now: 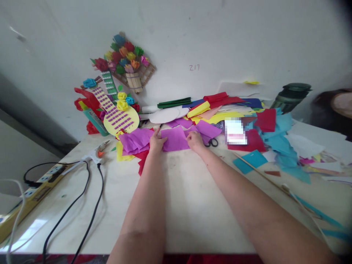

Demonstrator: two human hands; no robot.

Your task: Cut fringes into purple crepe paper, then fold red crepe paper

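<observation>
Left hand on purple paper, thumb and index spread; right hand curled on it, pinch unclear; 1 scissors near.

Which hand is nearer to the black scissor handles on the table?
Right. The right hand is just left of the black scissor handles, touching purple paper; the left hand is clearly farther left.

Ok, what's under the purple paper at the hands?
Red paper and yellow paper stick out beneath the left part of the purple paper; black scissor handles show by its right part. Anything else underneath is covered.
</observation>
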